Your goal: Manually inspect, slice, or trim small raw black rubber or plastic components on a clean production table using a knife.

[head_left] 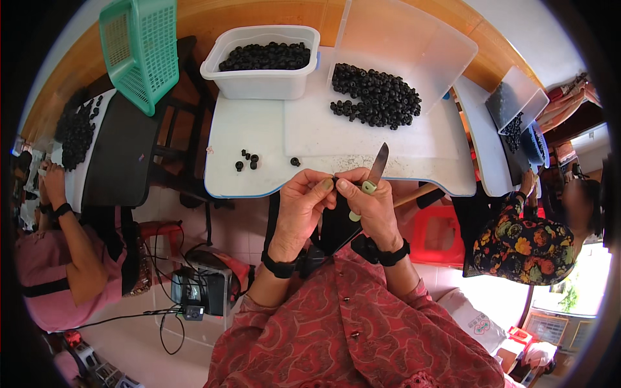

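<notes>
Both of my hands meet just off the table's front edge. Between finger and thumb, my left hand (303, 205) pinches a small black part (334, 182); its shape is mostly covered by the fingertips. My right hand (372, 208) is closed around a knife (380, 163) with a pale green handle, its blade pointing up and away, while the thumb and forefinger press against the same part. Several loose black round parts (253, 159) lie on the white table to the left. Beyond my hands, a pile of the same black parts (378, 97) spills from a tipped clear bin (414, 32).
A white tub (259, 84) filled with black parts stands at the back of the white table (249, 126). Dark crumbs lie near its front edge. A green basket (145, 58) leans at the far left. People work on both sides. A red stool (436, 236) is below right.
</notes>
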Demonstrator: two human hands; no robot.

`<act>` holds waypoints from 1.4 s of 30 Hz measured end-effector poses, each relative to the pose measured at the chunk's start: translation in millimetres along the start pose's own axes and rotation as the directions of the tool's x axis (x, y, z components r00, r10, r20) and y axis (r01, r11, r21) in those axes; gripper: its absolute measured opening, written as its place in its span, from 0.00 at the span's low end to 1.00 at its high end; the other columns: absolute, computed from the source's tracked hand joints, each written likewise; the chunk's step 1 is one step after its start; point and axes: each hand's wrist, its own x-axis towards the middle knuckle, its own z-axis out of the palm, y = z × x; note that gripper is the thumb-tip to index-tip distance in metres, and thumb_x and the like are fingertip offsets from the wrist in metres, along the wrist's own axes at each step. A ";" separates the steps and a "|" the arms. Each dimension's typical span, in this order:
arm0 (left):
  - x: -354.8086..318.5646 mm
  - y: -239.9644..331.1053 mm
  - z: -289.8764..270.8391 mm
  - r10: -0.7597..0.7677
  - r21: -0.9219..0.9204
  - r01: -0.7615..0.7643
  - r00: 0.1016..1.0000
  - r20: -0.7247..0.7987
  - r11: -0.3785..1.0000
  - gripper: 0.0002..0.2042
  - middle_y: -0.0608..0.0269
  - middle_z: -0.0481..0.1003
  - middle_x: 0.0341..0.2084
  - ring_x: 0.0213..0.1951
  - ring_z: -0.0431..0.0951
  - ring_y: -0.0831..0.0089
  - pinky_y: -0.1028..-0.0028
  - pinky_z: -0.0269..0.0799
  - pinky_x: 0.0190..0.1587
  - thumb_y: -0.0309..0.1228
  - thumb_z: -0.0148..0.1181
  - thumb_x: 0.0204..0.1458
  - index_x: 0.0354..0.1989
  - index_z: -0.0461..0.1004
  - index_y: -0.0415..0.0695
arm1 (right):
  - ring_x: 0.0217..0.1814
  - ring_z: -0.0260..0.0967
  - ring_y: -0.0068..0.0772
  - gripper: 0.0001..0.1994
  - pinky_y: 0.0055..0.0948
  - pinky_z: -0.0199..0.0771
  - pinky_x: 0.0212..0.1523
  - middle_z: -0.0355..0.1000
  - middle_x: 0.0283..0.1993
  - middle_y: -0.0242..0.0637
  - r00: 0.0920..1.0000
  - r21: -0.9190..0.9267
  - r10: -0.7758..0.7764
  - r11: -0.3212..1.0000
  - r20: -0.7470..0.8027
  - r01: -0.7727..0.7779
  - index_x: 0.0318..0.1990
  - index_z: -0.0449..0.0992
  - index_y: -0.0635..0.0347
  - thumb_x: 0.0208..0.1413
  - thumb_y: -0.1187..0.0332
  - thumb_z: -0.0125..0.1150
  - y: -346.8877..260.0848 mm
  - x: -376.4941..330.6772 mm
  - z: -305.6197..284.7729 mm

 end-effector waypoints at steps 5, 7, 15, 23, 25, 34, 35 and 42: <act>-1.5 -0.2 -3.4 -0.024 -0.008 0.024 1.000 -0.007 1.000 0.04 0.63 0.75 0.24 0.24 0.74 0.77 0.79 0.71 0.27 0.24 0.60 0.55 0.36 0.74 0.37 | 0.17 0.50 0.09 0.05 0.15 0.45 0.18 0.63 0.19 0.20 0.995 0.136 0.085 0.987 0.044 -0.090 0.36 0.77 0.64 0.59 0.72 0.58 4.8 4.7 -5.5; -1.3 -0.9 -3.2 -0.055 0.009 0.055 0.998 -0.012 0.998 0.04 0.63 0.75 0.23 0.23 0.73 0.78 0.80 0.69 0.26 0.24 0.60 0.55 0.36 0.74 0.37 | 0.17 0.51 0.10 0.05 0.16 0.45 0.18 0.63 0.19 0.21 0.992 0.175 0.113 0.977 0.065 -0.123 0.35 0.77 0.64 0.58 0.72 0.59 6.9 7.1 -9.4; 29.6 42.6 10.6 0.009 0.230 0.020 0.992 -0.125 0.973 0.07 0.63 0.76 0.24 0.20 0.71 0.82 0.82 0.66 0.22 0.30 0.61 0.55 0.34 0.74 0.39 | 0.15 0.47 0.11 0.05 0.18 0.42 0.17 0.58 0.16 0.21 0.984 0.085 0.162 0.984 -0.074 -0.156 0.33 0.74 0.66 0.58 0.73 0.58 15.0 5.1 -18.4; 116.3 114.2 14.0 0.219 0.359 -0.132 0.952 -0.214 0.924 0.09 0.61 0.76 0.23 0.20 0.72 0.80 0.81 0.68 0.22 0.31 0.64 0.53 0.32 0.74 0.38 | 0.14 0.49 0.11 0.04 0.17 0.43 0.16 0.58 0.16 0.20 0.977 0.081 0.157 0.986 -0.142 -0.146 0.33 0.75 0.64 0.57 0.73 0.60 26.4 0.9 -36.3; 139.1 122.4 7.6 0.244 0.362 -0.151 0.942 -0.228 0.920 0.08 0.61 0.77 0.23 0.21 0.74 0.79 0.81 0.70 0.23 0.30 0.64 0.53 0.33 0.74 0.37 | 0.14 0.49 0.11 0.04 0.17 0.44 0.16 0.58 0.16 0.20 0.976 0.059 0.143 0.989 -0.167 -0.135 0.33 0.74 0.64 0.57 0.73 0.60 29.7 0.5 -39.0; 177.8 131.3 -0.1 0.298 0.295 -0.206 0.903 -0.311 0.933 0.08 0.54 0.77 0.26 0.25 0.78 0.70 0.75 0.77 0.27 0.25 0.61 0.53 0.36 0.72 0.34 | 0.15 0.48 0.10 0.05 0.17 0.43 0.16 0.58 0.17 0.20 0.972 0.088 0.130 0.989 -0.194 -0.115 0.33 0.74 0.63 0.57 0.71 0.59 28.7 -0.6 -44.6; 174.8 132.4 -1.2 0.309 0.295 -0.217 0.898 -0.314 0.930 0.08 0.54 0.77 0.26 0.25 0.78 0.70 0.75 0.76 0.27 0.25 0.61 0.53 0.37 0.72 0.33 | 0.15 0.48 0.10 0.05 0.17 0.43 0.16 0.58 0.17 0.20 0.970 0.093 0.133 0.989 -0.203 -0.116 0.33 0.74 0.63 0.57 0.71 0.59 28.7 0.1 -45.2; 60.5 135.5 99.3 0.664 0.466 -0.584 0.748 -0.010 0.665 0.13 0.50 0.78 0.38 0.31 0.78 0.72 0.76 0.75 0.34 0.27 0.58 0.56 0.47 0.72 0.33 | 0.16 0.51 0.10 0.07 0.16 0.47 0.17 0.60 0.18 0.19 0.957 0.050 0.126 0.992 -0.260 -0.117 0.33 0.75 0.63 0.57 0.68 0.62 42.3 2.6 -64.5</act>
